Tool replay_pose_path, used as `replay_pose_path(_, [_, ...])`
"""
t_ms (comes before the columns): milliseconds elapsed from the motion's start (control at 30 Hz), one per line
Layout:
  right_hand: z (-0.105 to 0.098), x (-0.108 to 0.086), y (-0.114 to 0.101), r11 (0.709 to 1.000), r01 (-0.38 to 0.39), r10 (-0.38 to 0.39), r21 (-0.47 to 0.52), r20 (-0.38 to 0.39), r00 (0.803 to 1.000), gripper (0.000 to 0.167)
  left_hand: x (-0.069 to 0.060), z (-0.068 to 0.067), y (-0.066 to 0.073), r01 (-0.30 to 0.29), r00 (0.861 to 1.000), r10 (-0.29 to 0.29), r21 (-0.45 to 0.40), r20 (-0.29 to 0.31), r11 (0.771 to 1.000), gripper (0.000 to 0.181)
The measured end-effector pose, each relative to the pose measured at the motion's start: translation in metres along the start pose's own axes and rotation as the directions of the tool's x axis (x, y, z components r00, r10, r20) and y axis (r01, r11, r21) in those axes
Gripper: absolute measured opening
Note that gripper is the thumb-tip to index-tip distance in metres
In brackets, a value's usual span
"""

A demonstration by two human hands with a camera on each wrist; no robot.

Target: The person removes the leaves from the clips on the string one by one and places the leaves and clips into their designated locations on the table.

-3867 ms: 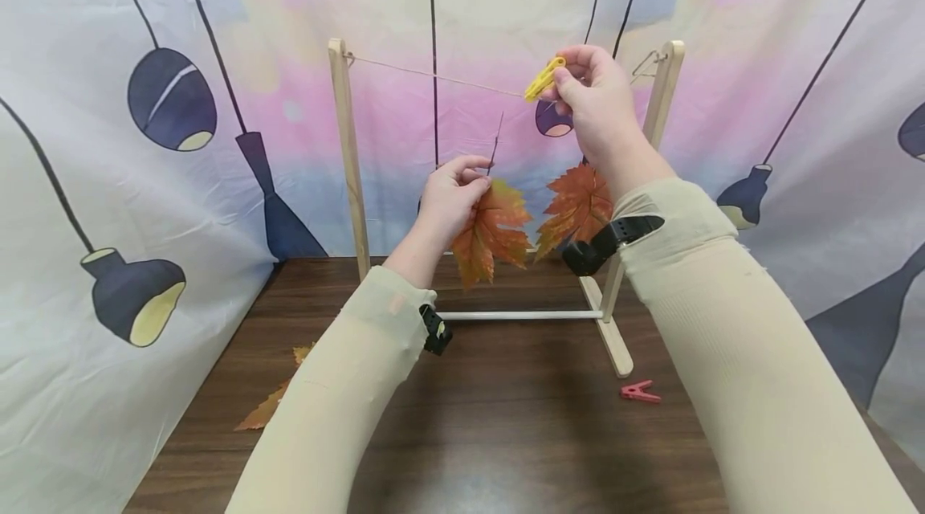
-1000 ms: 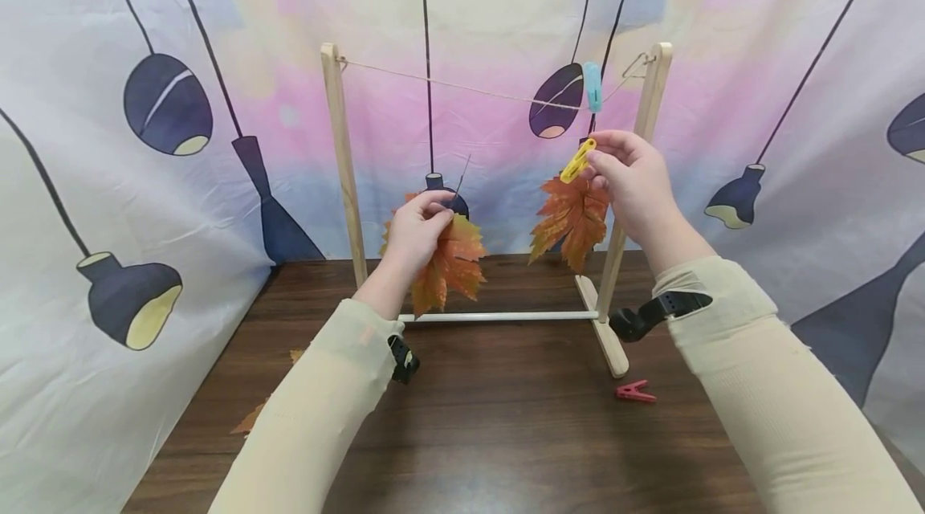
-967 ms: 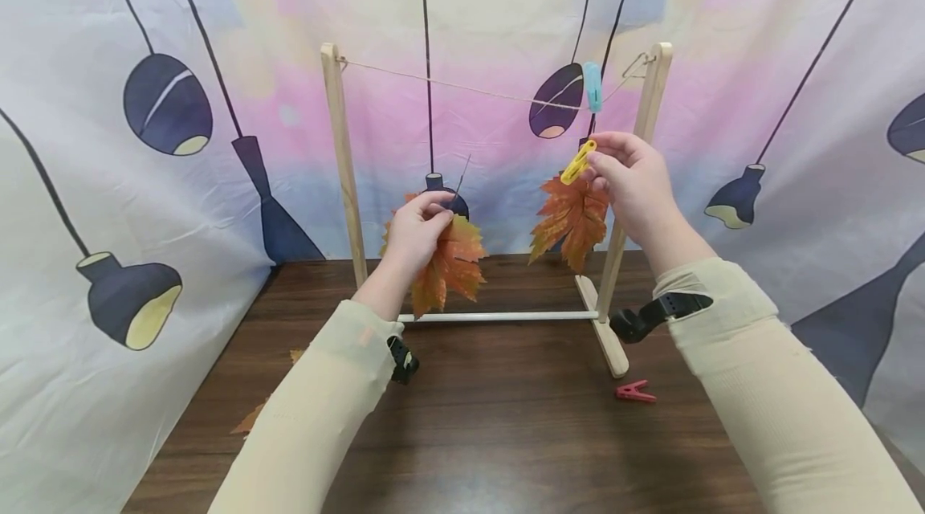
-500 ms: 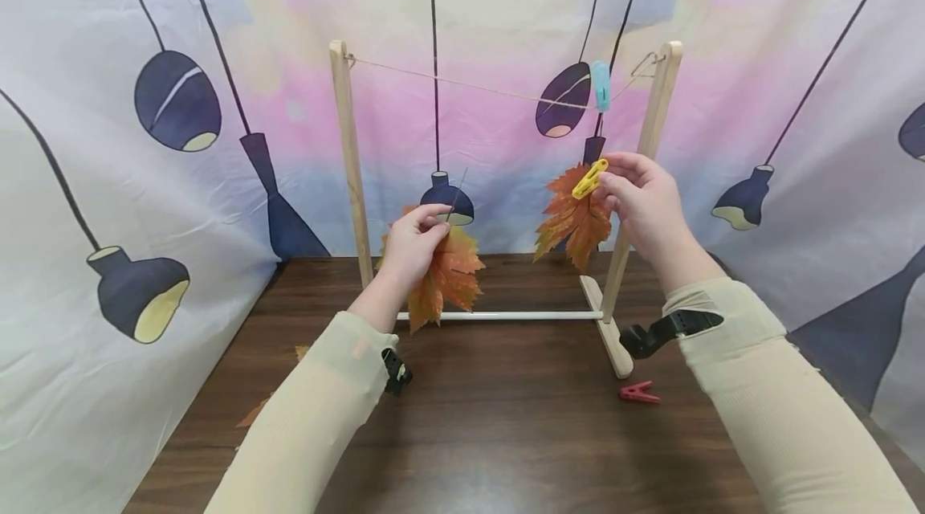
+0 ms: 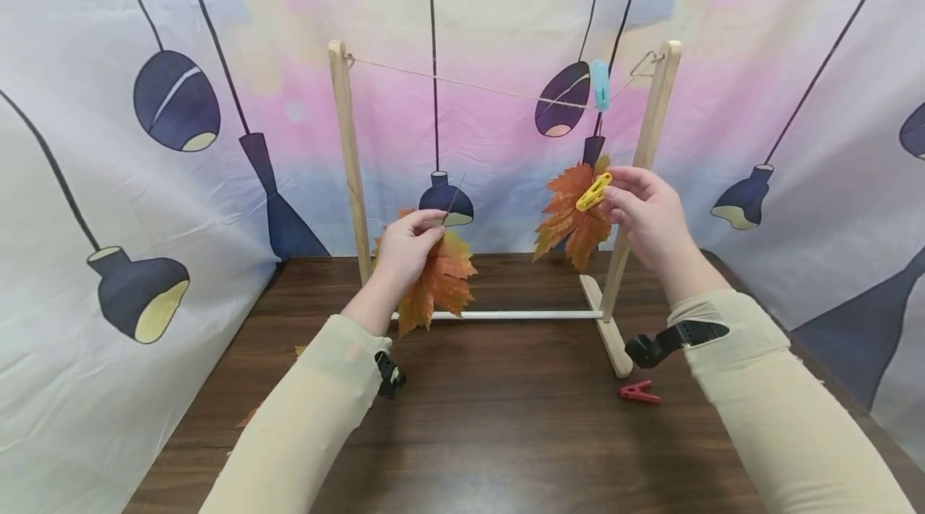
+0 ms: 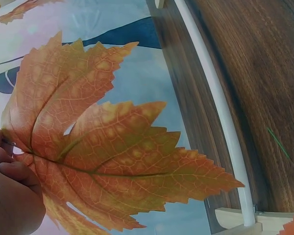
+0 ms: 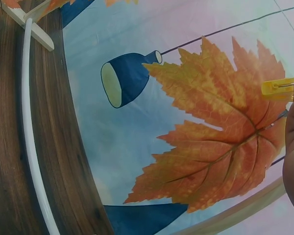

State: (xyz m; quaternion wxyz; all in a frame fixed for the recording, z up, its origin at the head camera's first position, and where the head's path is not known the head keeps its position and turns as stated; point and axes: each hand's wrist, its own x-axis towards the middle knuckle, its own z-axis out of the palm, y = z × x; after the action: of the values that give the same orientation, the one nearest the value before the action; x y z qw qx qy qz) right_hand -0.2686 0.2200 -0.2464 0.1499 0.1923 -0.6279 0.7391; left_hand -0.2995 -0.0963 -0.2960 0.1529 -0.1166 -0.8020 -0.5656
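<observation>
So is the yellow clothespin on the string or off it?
Off: in the head view, the right hand pinches the yellow clothespin below the string, where only the blue clothespin is clipped.

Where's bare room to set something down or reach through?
Free: tabletop before the white rod, between left sleeve and red clothespin; and the gap below the string, between held leaf and hanging leaf. Crowded: near that leaf, where the right hand holds the yellow clothespin.

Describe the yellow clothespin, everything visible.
The yellow clothespin looks plastic, slim, with a narrow gap along its length. The right hand pinches its upper end; it tilts, lower end pointing left and down. It is below the string, overlapping the hanging leaf in the head view; contact is unclear.
</observation>
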Motion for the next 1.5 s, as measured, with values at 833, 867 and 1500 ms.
replay_pose_path(833, [-0.022, -0.017, 0.032, 0.995, -0.073, 0.074, 0.075, -0.013, 0.997, 0.024, -0.004, -0.016, -0.008, -0.001, 0.999, 0.000, 0.024, 0.035, 1.000, 0.029])
replay_pose_path(867, [-0.022, -0.018, 0.033, 0.994, -0.077, 0.079, 0.080, -0.013, 0.997, 0.023, -0.005, -0.017, -0.009, 0.000, 0.999, -0.001, 0.026, 0.033, 1.000, 0.028])
replay_pose_path(1500, [-0.033, -0.033, 0.059, 0.983, -0.124, 0.130, 0.133, -0.039, 0.991, 0.019, -0.012, -0.029, -0.020, 0.072, 0.994, -0.076, 0.051, 0.076, 0.996, 0.029])
